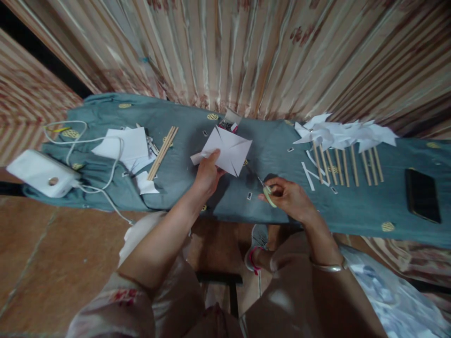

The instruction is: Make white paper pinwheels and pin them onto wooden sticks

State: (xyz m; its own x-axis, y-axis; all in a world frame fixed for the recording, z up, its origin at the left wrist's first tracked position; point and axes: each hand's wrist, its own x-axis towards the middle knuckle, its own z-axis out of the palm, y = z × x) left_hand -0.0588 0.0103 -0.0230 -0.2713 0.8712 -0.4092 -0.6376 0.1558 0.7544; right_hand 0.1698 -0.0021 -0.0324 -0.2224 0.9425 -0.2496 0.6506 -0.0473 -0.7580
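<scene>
My left hand [207, 174] grips a white paper square [229, 148] near its left corner, thumb on top. Slits run from the corners of the square toward its middle. To the right and a little lower, my right hand [287, 195] is closed on a pair of scissors [269, 195] with pale green handles. The blades point up and left toward the paper, apart from it. Partly hidden behind the square is a small open box [233, 123] of tiny metal pieces.
Several white paper pinwheels [345, 134] on wooden sticks lie to the right, near paper strips [308, 176] and a black phone [422, 195]. Leftward are wooden sticks [163, 153], paper sheets [132, 144], and a white device [42, 173] with a cable [114, 169]. A pleated curtain [225, 56] hangs behind the cloth-covered table [229, 206].
</scene>
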